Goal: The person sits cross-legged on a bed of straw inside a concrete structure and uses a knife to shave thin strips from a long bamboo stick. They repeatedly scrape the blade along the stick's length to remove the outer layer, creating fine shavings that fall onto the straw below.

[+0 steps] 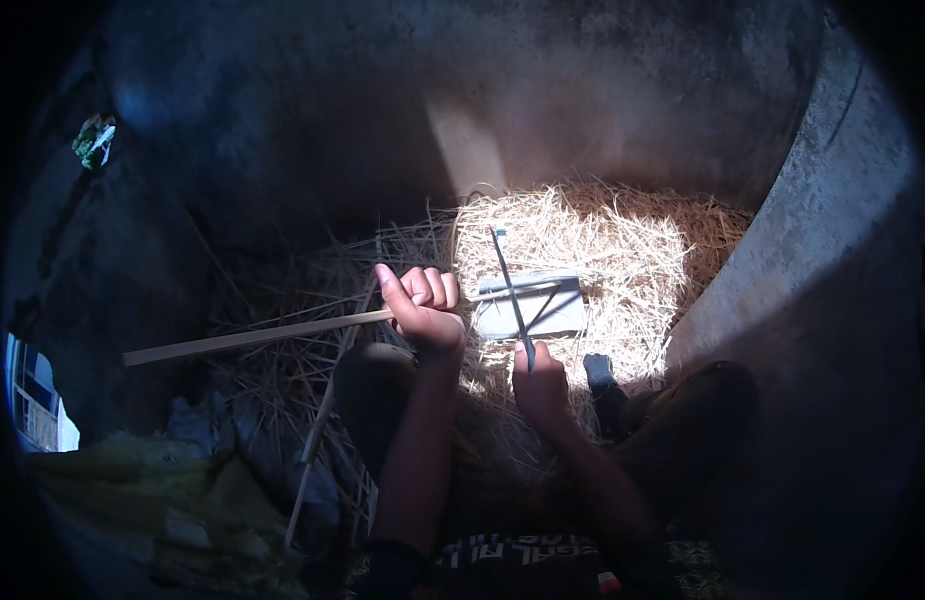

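Observation:
My left hand point(423, 308) is closed around a long pale wooden strip point(253, 338), likely split bamboo. One end sticks out far to the left; the other runs right over a light grey flat block point(557, 318). In my right hand point(541, 388) is a knife with a long, narrow dark blade point(509, 278). The blade points away from me and crosses the strip above the block. Whether blade and strip touch, I cannot tell. My right fingers wrap the handle and hide most of it.
Pale shavings point(623, 240) lie thick around the block, brightly sunlit in the middle. More long strips point(313, 450) lie at the left. A yellowish cloth point(163, 500) is at lower left. My foot point(601, 375) rests right of the block. A curved concrete wall point(313, 120) encloses the far side.

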Demonstrator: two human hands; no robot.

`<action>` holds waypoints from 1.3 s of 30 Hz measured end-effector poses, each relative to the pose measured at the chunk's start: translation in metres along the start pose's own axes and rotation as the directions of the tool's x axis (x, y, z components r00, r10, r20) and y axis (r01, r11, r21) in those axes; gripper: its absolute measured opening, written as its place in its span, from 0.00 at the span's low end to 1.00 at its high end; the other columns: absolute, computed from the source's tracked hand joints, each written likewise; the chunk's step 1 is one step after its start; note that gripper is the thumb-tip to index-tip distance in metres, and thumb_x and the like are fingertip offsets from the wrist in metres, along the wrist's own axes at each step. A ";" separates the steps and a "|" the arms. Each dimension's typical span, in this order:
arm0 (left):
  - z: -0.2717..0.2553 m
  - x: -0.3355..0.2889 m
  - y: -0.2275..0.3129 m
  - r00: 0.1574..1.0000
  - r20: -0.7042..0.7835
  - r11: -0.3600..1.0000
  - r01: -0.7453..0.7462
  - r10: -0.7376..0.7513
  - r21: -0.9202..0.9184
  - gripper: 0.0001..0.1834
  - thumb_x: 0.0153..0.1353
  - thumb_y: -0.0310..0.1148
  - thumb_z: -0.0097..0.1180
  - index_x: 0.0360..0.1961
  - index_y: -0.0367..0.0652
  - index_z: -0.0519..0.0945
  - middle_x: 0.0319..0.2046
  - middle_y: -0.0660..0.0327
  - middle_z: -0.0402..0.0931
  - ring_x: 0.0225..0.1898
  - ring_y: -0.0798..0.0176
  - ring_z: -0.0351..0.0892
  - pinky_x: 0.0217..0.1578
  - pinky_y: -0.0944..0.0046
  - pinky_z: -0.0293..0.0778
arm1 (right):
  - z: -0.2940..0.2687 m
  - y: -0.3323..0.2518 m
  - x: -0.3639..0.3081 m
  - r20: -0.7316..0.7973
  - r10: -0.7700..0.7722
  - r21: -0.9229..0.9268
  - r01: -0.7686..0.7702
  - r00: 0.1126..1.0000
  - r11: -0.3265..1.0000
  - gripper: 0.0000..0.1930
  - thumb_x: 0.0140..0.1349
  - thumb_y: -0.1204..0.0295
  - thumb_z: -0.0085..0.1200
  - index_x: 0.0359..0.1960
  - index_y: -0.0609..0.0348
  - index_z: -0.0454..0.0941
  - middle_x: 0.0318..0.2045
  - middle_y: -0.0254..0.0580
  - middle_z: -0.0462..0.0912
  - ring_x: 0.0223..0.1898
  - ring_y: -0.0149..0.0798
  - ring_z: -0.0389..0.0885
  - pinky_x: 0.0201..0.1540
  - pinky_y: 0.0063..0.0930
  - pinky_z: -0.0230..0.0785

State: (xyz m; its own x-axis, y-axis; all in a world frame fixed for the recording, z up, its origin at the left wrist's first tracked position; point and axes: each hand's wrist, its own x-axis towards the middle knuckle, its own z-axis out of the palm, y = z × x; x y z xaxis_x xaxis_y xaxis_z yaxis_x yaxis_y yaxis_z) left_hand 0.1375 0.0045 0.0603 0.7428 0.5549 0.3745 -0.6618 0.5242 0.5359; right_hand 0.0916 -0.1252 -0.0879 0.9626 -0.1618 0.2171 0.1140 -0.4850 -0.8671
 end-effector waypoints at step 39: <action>0.028 0.008 0.008 0.994 0.027 0.993 -0.103 0.102 0.056 0.34 0.75 0.57 0.36 0.12 0.54 0.51 0.10 0.72 0.43 0.12 0.73 0.36 0.13 0.69 0.38 | 0.019 0.013 -0.010 0.143 -0.111 0.215 0.079 0.983 0.973 0.13 0.71 0.64 0.49 0.32 0.62 0.73 0.17 0.39 0.70 0.21 0.30 0.72 0.26 0.32 0.66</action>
State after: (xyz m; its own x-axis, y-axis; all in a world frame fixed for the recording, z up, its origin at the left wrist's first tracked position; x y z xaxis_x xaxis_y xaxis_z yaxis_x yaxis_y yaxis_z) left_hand 0.1412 -0.0051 0.0889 0.6741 0.5878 0.4473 -0.7282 0.4272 0.5359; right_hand 0.0879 -0.1136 -0.1103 0.9691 0.0177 0.2461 0.2399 -0.3004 -0.9231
